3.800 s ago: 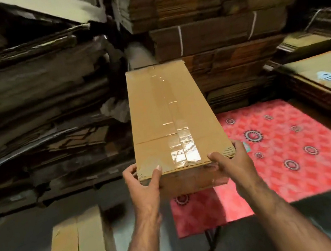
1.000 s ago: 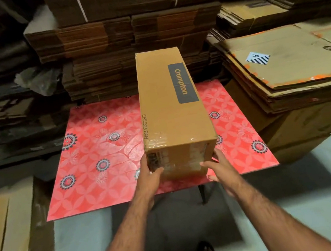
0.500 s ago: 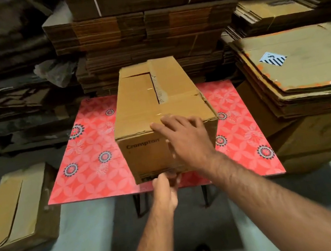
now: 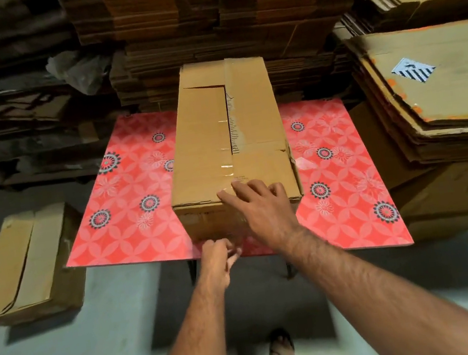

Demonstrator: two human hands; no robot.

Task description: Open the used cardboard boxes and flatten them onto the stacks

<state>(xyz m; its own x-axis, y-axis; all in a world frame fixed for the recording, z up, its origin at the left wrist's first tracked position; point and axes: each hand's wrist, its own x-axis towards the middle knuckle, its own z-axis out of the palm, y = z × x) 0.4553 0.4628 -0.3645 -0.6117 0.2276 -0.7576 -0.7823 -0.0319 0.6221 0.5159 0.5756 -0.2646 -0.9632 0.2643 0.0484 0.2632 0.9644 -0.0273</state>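
Note:
A long brown cardboard box [image 4: 220, 136] lies on the red patterned table [image 4: 129, 217], its taped seam facing up and partly torn at the far end. My right hand [image 4: 258, 207] rests over the box's near top edge, fingers spread and laid on the tape. My left hand [image 4: 218, 255] is at the bottom of the near end face, its fingers curled and pinching something thin there, seemingly a tape end; the blur hides what exactly.
A stack of flattened cardboard [image 4: 432, 93] rises at the right, bundled stacks [image 4: 219, 27] stand behind the table, and dark flattened sheets [image 4: 5, 120] pile up at the left. A second closed box [image 4: 24, 263] lies on the grey floor at the left. My foot [image 4: 279, 349] shows below.
The box was set down on the table and rolled seam-up. My right hand stays on the near top edge; my left hand has moved slightly right along the bottom of the end face.

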